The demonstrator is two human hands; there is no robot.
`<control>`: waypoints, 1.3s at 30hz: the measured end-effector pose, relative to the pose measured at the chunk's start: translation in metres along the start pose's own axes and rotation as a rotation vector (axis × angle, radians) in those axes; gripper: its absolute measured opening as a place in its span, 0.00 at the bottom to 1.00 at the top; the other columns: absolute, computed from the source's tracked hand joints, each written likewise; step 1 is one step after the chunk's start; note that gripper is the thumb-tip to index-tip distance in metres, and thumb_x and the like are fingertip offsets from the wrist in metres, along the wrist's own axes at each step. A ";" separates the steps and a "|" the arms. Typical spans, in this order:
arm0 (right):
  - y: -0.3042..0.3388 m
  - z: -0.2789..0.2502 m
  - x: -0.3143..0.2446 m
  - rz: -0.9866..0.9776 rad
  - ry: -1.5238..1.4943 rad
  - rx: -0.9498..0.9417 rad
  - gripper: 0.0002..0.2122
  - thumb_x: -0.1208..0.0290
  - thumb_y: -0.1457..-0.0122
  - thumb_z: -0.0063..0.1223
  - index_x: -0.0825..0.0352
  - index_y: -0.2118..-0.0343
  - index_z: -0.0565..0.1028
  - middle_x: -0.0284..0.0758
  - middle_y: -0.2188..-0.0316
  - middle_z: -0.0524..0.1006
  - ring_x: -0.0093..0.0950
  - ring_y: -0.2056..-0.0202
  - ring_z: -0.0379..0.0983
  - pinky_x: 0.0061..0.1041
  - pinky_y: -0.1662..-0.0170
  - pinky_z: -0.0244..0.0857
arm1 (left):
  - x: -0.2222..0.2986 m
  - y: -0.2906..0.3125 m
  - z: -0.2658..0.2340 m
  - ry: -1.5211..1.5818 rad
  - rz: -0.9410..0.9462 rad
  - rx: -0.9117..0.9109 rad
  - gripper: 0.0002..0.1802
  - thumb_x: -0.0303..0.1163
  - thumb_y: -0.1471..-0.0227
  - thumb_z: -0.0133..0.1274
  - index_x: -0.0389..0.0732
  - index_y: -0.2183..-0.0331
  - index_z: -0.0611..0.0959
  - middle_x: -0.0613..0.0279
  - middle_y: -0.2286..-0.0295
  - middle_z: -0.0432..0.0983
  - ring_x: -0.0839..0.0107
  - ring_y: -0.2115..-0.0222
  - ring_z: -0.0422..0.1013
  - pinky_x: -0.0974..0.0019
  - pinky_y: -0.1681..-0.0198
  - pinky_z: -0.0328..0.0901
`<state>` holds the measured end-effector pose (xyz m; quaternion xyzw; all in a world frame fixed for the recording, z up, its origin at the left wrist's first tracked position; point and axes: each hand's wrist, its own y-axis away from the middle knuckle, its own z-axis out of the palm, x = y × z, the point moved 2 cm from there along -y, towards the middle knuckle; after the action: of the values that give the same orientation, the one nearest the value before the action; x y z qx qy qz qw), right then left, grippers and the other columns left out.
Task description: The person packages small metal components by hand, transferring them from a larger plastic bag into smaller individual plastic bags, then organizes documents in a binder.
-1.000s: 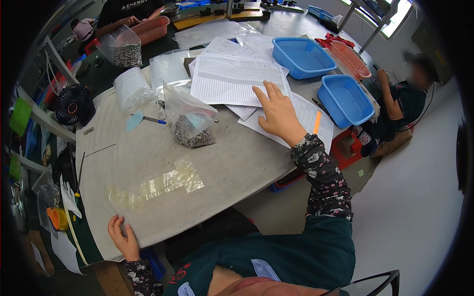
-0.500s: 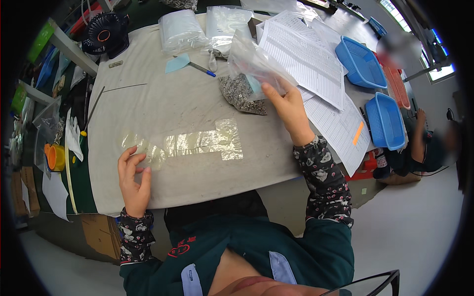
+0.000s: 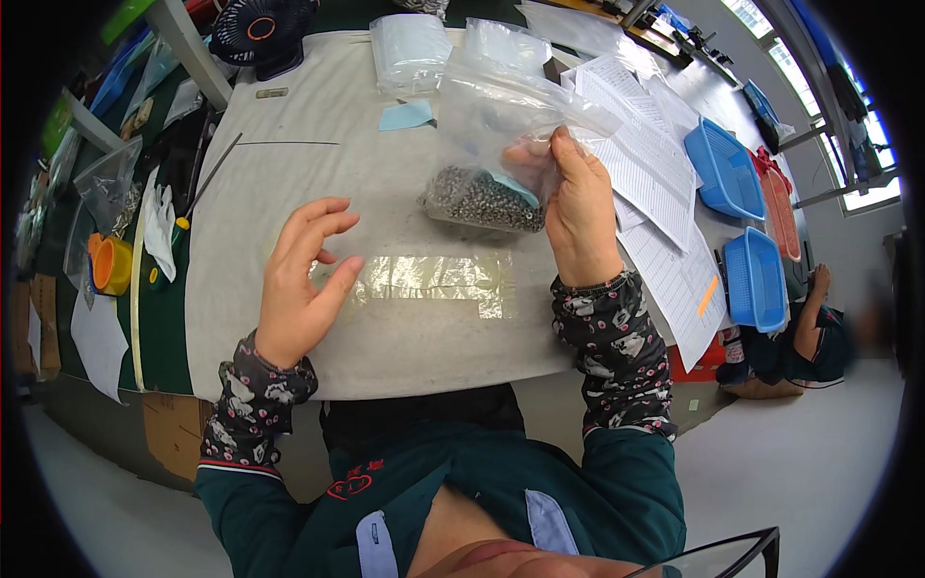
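A clear bag of small metal parts (image 3: 482,199) is sitting in front of me at the middle of the grey table cover (image 3: 241,347), just beyond the strips of clear tape (image 3: 424,279); I cannot tell whether its bottom is touching the surface. My right hand (image 3: 584,207) is grasping the bag by its right side, the thumb pressing the film and the fingers showing through it. A light-blue slip (image 3: 517,188) is showing at the bag, over the parts. My left hand (image 3: 306,275) is holding nothing: its fingers are curving loosely, the thumb is standing apart, and it is hovering by the tape's left end.

Beyond the bag, a pale-blue paper (image 3: 407,116) and a stack of clear plastic bags (image 3: 409,56) are lying on the cover. To the right, printed sheets (image 3: 660,173) are overlapping, and a blue basket (image 3: 756,281) is standing just beside them. A black fan (image 3: 258,29) is standing at the far left.
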<state>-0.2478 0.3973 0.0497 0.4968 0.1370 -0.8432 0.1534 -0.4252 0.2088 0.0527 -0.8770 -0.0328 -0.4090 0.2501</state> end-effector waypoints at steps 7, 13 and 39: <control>-0.003 0.059 0.041 0.172 -0.068 -0.162 0.11 0.67 0.40 0.41 0.70 0.72 0.72 0.41 0.73 0.76 0.29 0.69 0.73 0.25 0.63 0.66 | -0.060 -0.034 0.019 0.475 -0.259 -0.076 0.13 0.33 0.53 0.54 0.36 0.65 0.76 0.64 0.71 0.73 0.81 0.71 0.67 0.76 0.70 0.62; -0.025 0.039 0.074 0.203 0.088 -0.163 0.10 0.68 0.41 0.43 0.70 0.68 0.73 0.38 0.71 0.77 0.20 0.70 0.72 0.18 0.67 0.63 | -0.109 -0.035 0.035 0.359 -0.334 0.031 0.17 0.37 0.49 0.50 0.33 0.78 0.70 0.69 0.87 0.58 0.84 0.82 0.52 0.75 0.80 0.53; 0.097 0.072 0.008 -0.589 1.225 -0.819 0.09 0.71 0.59 0.57 0.66 0.81 0.67 0.36 0.82 0.68 0.36 0.76 0.67 0.33 0.76 0.59 | -0.005 0.053 0.038 0.518 -0.290 0.061 0.12 0.33 0.46 0.47 0.33 0.72 0.75 0.67 0.82 0.69 0.83 0.80 0.63 0.78 0.77 0.59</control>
<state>-0.2703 0.2802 0.0686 0.7195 0.6223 -0.3082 -0.0082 -0.3880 0.1813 0.0067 -0.7216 -0.1052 -0.6495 0.2154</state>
